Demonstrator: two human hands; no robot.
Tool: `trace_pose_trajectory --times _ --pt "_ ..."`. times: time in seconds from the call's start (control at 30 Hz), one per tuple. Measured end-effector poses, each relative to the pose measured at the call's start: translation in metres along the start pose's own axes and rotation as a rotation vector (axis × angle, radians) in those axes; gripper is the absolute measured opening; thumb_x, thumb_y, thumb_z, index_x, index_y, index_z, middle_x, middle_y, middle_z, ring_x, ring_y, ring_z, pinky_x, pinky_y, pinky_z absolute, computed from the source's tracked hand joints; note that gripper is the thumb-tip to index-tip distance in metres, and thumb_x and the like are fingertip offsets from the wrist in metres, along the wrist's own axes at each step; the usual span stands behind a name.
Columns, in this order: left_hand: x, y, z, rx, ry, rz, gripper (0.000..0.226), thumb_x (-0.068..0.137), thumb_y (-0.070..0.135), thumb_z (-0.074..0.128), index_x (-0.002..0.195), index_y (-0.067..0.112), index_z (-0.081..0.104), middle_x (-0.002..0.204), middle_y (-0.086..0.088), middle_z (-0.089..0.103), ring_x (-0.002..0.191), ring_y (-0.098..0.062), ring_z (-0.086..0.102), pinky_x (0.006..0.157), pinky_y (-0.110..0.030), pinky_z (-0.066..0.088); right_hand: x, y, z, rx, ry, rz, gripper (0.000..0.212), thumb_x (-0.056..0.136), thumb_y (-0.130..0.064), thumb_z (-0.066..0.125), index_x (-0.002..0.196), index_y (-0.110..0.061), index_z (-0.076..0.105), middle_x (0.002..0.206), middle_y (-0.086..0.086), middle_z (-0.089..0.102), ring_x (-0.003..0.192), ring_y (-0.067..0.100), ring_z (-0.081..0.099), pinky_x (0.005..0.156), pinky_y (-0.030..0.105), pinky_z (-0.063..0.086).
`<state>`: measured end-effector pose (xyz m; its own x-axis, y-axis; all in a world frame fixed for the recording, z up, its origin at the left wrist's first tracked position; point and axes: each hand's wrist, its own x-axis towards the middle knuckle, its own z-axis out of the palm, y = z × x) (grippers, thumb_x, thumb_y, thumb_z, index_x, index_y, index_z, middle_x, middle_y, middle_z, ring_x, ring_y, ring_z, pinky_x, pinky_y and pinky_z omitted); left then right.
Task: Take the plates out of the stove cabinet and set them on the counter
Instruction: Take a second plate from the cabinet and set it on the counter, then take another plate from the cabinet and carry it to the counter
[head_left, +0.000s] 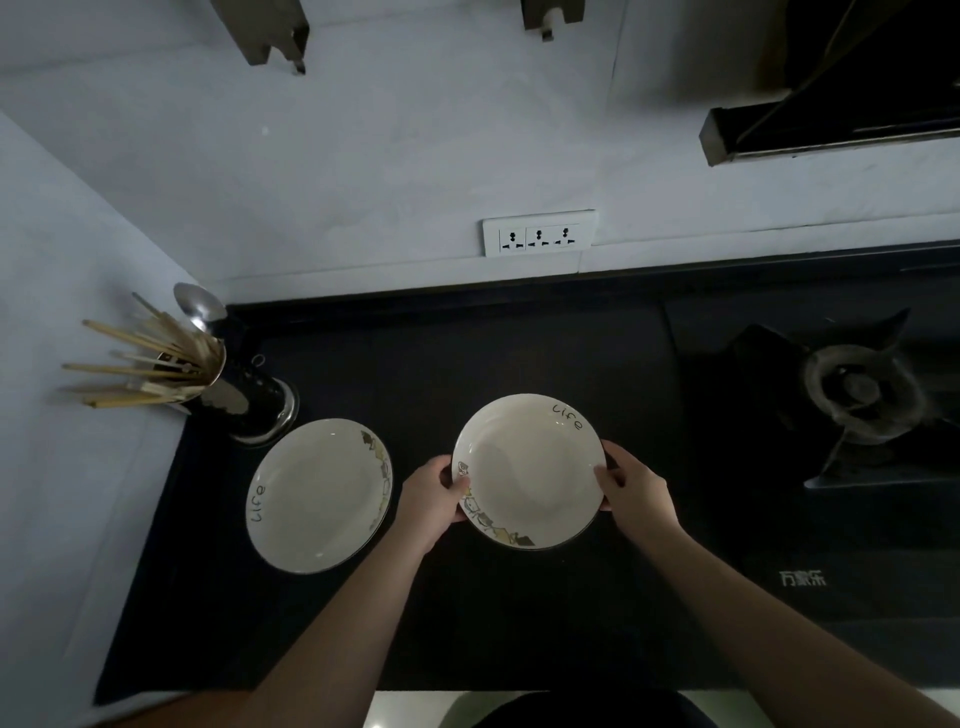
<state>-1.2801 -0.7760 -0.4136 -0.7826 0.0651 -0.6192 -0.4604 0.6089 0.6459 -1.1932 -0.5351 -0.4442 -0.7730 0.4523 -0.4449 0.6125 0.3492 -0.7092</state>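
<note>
Two white plates with the word "life" and a small drawn border are in view. One plate lies flat on the black counter at the left. I hold the second plate over the middle of the counter, to the right of the first. My left hand grips its left rim and my right hand grips its right rim. Whether this plate touches the counter I cannot tell. The stove cabinet is out of view.
A metal holder with chopsticks and a spoon stands at the counter's back left corner, close behind the left plate. A gas burner sits on the black hob at the right. A wall socket is behind the counter.
</note>
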Motion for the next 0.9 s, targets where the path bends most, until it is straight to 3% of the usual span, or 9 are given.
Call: trace_pose_trajectory --times 0.2,0.33,0.5,0.63,0.73,0.9 --pt "-0.010 0.001 0.004 0.018 0.007 -0.036 0.047 0.093 0.017 0.063 0.137 0.020 0.048 0.126 -0.007 0.061 0.106 -0.022 0.065 0.075 -0.040 0.062 -0.001 -0.003 -0.006 -0.089 -0.022 0.002 0.044 0.096 -0.030 0.055 0.138 -0.033 0.045 0.084 -0.016 0.060 0.070 0.001 0.063 0.048 0.010 0.041" --pt "-0.021 -0.001 0.003 0.015 0.034 -0.065 0.062 0.090 0.028 0.067 0.144 0.022 0.039 0.131 -0.008 0.058 0.107 -0.022 0.064 0.072 -0.032 0.062 -0.005 -0.006 -0.011 -0.173 -0.068 0.024 0.050 0.095 -0.027 0.057 0.143 -0.026 0.039 0.092 -0.008 0.062 0.071 0.004 0.062 0.053 0.017 0.045" --pt "-0.045 -0.004 -0.004 0.093 0.106 -0.024 0.060 0.093 0.030 0.063 0.146 0.022 0.036 0.102 0.003 0.063 0.088 -0.011 0.065 0.079 -0.035 0.061 -0.022 -0.011 -0.023 -0.137 -0.021 0.037 0.045 0.097 -0.030 0.054 0.140 -0.023 0.043 0.094 -0.003 0.065 0.074 0.007 0.063 0.056 0.020 0.045" --pt "-0.076 -0.004 -0.010 0.385 0.159 0.141 0.056 0.096 0.039 0.055 0.146 0.025 0.035 0.113 0.006 0.064 0.092 -0.003 0.058 0.084 -0.025 0.050 -0.040 -0.003 -0.032 -0.139 0.069 0.032 0.032 0.095 -0.031 0.056 0.126 -0.026 0.054 0.081 -0.009 0.062 0.065 0.005 0.063 0.051 0.019 0.047" --pt "-0.099 -0.001 -0.017 0.545 0.193 0.307 0.057 0.095 0.044 0.052 0.147 0.031 0.032 0.127 0.008 0.060 0.108 -0.005 0.059 0.090 -0.027 0.050 -0.054 -0.002 -0.043 -0.212 0.035 0.004 0.022 0.095 -0.035 0.054 0.116 -0.030 0.059 0.077 -0.012 0.061 0.063 0.004 0.063 0.050 0.017 0.045" --pt "-0.116 0.004 -0.025 0.706 0.256 0.619 0.055 0.097 0.046 0.047 0.146 0.029 0.033 0.132 0.006 0.060 0.118 -0.009 0.057 0.101 -0.033 0.047 -0.101 -0.005 -0.057 -0.366 -0.003 -0.071 0.030 0.094 -0.045 0.051 0.120 -0.034 0.059 0.098 -0.014 0.062 0.083 0.003 0.060 0.071 0.022 0.050"
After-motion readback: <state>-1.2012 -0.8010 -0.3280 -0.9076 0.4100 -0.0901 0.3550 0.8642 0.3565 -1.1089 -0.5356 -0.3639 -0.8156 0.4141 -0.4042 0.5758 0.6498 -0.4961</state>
